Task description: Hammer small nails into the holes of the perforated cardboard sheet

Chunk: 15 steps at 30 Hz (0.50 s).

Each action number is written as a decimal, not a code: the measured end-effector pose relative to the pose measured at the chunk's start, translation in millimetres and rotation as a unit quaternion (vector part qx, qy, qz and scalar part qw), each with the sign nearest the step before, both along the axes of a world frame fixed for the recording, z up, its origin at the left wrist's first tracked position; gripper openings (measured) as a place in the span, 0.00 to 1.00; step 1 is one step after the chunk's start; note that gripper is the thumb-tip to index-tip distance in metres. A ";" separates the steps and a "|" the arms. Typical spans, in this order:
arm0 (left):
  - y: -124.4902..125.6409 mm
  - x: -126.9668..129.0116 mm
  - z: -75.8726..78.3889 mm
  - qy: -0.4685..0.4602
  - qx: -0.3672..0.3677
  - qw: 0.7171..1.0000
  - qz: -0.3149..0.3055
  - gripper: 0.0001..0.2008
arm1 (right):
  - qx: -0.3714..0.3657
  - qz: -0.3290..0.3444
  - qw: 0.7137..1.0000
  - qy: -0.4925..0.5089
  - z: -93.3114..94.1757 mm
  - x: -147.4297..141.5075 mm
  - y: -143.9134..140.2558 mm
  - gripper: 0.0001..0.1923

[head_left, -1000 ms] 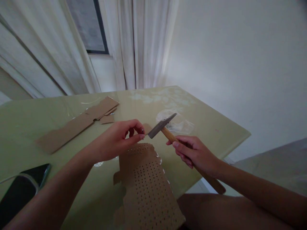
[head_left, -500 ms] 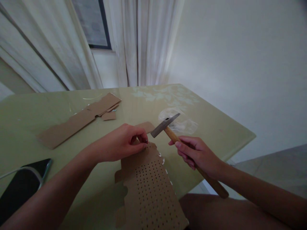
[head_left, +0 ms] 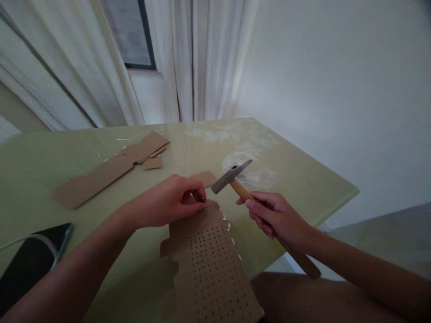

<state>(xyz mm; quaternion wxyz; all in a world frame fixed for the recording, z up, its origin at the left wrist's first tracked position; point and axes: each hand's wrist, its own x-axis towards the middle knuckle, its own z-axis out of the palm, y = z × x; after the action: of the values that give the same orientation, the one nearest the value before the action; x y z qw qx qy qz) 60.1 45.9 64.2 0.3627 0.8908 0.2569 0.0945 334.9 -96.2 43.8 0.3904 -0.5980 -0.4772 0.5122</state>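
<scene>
My left hand [head_left: 178, 197] is closed in a pinch at the far end of a piece of brown cardboard [head_left: 183, 269]. Between thumb and forefinger shows the small dark tip of what looks like a nail [head_left: 204, 199]; the rest of it is hidden by the fingers. Rows of small punched holes cover much of the cardboard, and its right edge is torn. In my right hand [head_left: 274, 215] is a hammer [head_left: 232, 176], gripped by its wooden handle. The metal head is up, just right of my left fingertips and apart from them.
On the greenish table [head_left: 296, 179], cardboard strips [head_left: 101, 177] lie at the left, with a smaller cardboard piece [head_left: 205, 178] beyond my left hand. Clear plastic wrap [head_left: 261, 172] is behind the hammer. A dark phone or tablet [head_left: 32, 264] with a white cable [head_left: 43, 237] lies at lower left.
Almost nothing differs. My left fingertips have shifted very slightly left along with the cardboard; the hammer stays raised in the same place.
</scene>
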 end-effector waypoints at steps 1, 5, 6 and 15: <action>-0.1 0.2 0.2 0.000 0.001 1.000 -0.001 0.07 | 0.000 0.001 1.000 0.000 0.1 -0.2 0.2 0.25; -0.5 0.3 1.1 -0.005 -0.002 1.000 -0.003 0.07 | -0.001 0.002 1.000 0.000 0.3 -0.5 0.6 0.24; -0.6 0.3 1.1 -0.006 -0.001 1.000 -0.002 0.07 | -0.001 0.002 1.000 0.000 0.3 -0.5 0.6 0.24; -1.1 0.9 0.8 -0.009 -0.008 1.000 -0.008 0.07 | -0.003 0.007 1.000 0.001 0.8 -1.6 0.6 0.25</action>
<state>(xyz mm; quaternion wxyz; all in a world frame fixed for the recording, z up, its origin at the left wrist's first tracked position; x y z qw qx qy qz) 61.0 44.8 65.0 0.3733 0.8889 0.2469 0.0978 333.4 -95.6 44.6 0.3855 -0.5952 -0.4798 0.5166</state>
